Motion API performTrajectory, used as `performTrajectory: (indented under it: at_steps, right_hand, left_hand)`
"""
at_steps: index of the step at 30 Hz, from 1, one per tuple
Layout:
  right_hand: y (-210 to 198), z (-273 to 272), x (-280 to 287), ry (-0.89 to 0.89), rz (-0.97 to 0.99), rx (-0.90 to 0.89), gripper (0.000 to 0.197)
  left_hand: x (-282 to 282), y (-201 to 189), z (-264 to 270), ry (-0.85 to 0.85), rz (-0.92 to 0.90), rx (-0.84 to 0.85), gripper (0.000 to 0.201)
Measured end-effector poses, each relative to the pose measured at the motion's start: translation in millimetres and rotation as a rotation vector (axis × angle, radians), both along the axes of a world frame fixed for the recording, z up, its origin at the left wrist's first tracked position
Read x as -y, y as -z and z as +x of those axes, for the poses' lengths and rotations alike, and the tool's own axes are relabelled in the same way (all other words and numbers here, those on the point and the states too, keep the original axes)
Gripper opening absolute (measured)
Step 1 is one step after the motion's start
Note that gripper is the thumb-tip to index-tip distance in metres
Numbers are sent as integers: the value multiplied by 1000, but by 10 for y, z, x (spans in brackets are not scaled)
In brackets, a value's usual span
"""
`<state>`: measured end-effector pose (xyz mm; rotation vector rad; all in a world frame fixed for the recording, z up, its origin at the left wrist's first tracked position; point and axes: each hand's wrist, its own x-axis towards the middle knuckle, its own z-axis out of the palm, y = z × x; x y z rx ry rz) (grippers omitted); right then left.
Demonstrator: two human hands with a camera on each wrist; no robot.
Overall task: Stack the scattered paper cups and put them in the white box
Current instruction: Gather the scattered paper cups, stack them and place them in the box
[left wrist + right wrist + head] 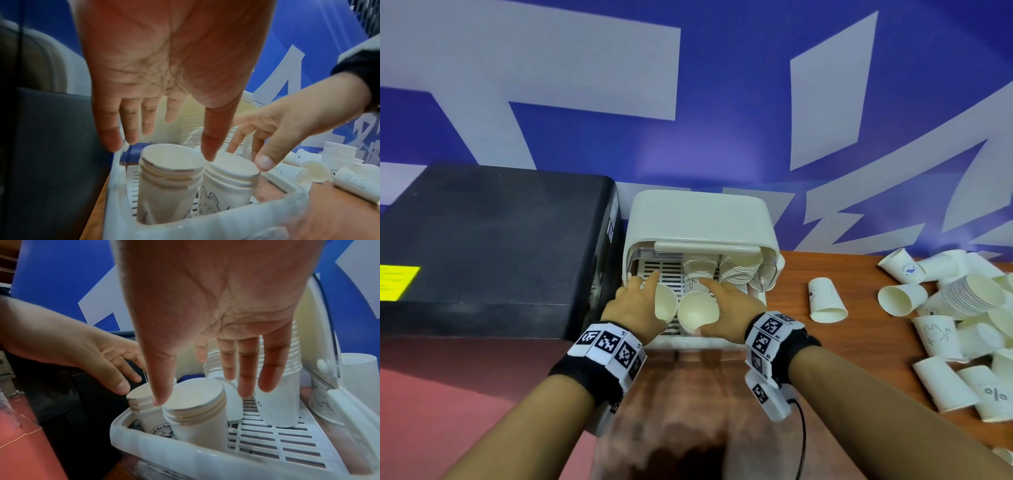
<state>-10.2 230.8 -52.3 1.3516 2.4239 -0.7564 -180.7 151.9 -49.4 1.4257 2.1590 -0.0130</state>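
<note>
Over the white box [700, 219], in the head view, both hands are seen held above two short cup stacks. The left hand [635, 310] is spread beside the left stack [665, 305]; the right hand [726, 308] is spread over the right stack [698, 313]. Neither grip is closed on anything. More stacks are noted deeper in the box, and loose cups [825, 299] remain scattered on the desk [859, 342], to the right.

From the left wrist, the fingers [109, 138] are seen straight and spread, the thumb tip at the rims between the two stacks; whether it touches cannot be told. Both stacks are stood upright on the slatted tray, against the near wall.

From the right wrist, the same open grip is recorded: thumb at the rim of the nearer stack [195, 404], fingers hanging clear. A tall stack [281, 386] is stood behind.

Handling, as judged: thin paper, very light, easily crushed at the wall, easily tipped. Nested stacks are stiffer, best held around the rolled rims or the lower body, with light squeeze. Rims may bind when nested crooked.
</note>
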Motion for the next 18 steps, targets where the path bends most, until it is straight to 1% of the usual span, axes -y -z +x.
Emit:
performTrajectory:
  at_steps: [2,4,7,10,14,18]
  right_hand:
    - [-39,29,6,-4,-8,-14,90]
    - [-91,63,14,-10,13,-18,84]
    - [-169,143,30,14,50,-42,69]
    - [-240,264,43,32,80,-45,55]
    - [-309,467,60,72,85,-41,42]
    - [-358,727,78,125,72,-19,35]
  left_hand:
    - [29,-73,38,10,46,8,85]
    - [40,-171,73,27,114,-2,74]
    - [41,-346,147,62,214,-13,55]
    - [53,-456,257,88,285,19,41]
    - [42,-491,423,115,345,76,33]
    - [-1,-456,638,151,328,124,31]
